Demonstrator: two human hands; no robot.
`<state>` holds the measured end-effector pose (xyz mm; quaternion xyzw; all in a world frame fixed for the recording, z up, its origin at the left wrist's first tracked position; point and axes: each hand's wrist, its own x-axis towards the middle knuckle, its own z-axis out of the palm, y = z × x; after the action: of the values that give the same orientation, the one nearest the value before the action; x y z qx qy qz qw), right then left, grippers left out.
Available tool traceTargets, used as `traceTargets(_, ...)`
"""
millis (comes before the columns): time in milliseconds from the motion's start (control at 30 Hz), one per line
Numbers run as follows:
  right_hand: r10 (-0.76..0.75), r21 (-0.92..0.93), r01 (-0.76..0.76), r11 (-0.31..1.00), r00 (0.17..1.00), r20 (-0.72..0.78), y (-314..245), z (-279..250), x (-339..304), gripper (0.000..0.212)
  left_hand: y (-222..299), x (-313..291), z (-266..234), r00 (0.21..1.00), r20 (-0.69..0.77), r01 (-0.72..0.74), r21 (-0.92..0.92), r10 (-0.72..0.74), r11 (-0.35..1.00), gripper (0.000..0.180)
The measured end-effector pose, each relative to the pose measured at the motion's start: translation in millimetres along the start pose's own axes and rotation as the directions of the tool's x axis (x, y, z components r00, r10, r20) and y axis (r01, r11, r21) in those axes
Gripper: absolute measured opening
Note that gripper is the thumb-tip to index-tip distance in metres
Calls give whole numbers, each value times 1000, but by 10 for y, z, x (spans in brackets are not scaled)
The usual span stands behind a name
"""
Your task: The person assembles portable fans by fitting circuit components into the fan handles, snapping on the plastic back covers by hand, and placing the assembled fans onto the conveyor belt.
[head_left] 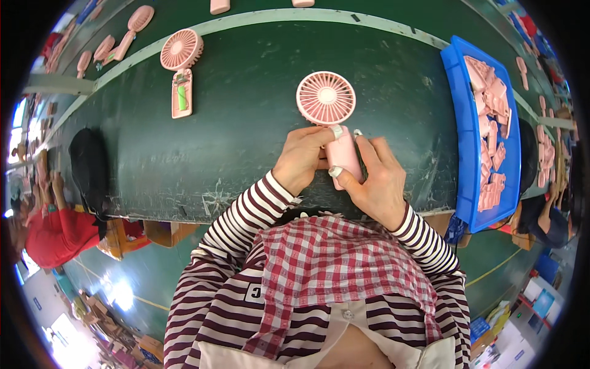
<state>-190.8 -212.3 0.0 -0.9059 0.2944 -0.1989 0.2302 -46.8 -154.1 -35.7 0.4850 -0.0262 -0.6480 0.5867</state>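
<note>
A pink handheld fan (326, 97) lies in front of me, its round slatted head pointing away and its handle (344, 154) toward me. My left hand (302, 158) grips the handle from the left, with the thumb across its top near the head. From the right, my right hand (380, 175) has its thumb pressed on the handle's lower end. The right index finger stands apart beside the handle's upper right edge. White wraps cover several of my fingertips. The handle's underside and the left fingers beneath it are hidden.
A blue bin (466, 135) of pink plastic handle shells (491, 98) stands at the right. Another pink fan (180, 49) lies at the far left of the green table (239, 104), its handle open on a green battery (182, 97). People in red (58, 230) and dark clothing sit either side.
</note>
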Motion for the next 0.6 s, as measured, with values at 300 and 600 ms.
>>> traceTargets(300, 273, 168, -300, 939, 948, 166, 88, 3, -145, 50, 11, -8, -27, 997, 42, -61, -17, 62, 998, 31)
traceTargets(600, 336, 559, -507, 656, 860, 385, 58, 66, 31, 34, -40, -46, -34, 958, 209, -199, -2, 195, 980, 37)
